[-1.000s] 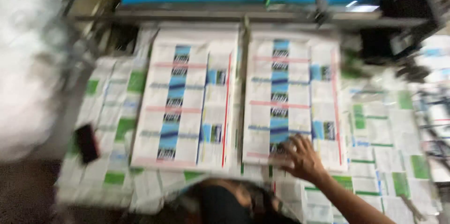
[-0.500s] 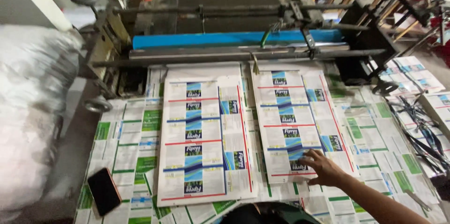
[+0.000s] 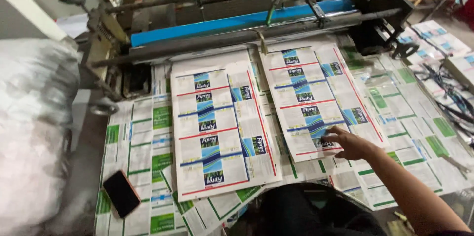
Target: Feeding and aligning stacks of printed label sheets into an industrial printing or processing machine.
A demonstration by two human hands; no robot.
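Your right hand (image 3: pixel 348 144) is reaching out with its fingers spread flat and loose, pressing on the near edge of the right stack of sheets (image 3: pixel 316 100); it is not gripping anything; your left hand is not showing. That stack is lying on the table (image 3: pixel 424 132) by the machine (image 3: pixel 247 23), just beside the left stack of sheets (image 3: pixel 217 127); both stacks are looking a bit crooked, so squaring them is probably not done yet; a phone (image 3: pixel 121 194) is lying nearby.

Printed sheet stack (image 3: pixel 316 102) flat, apparently slightly askew.
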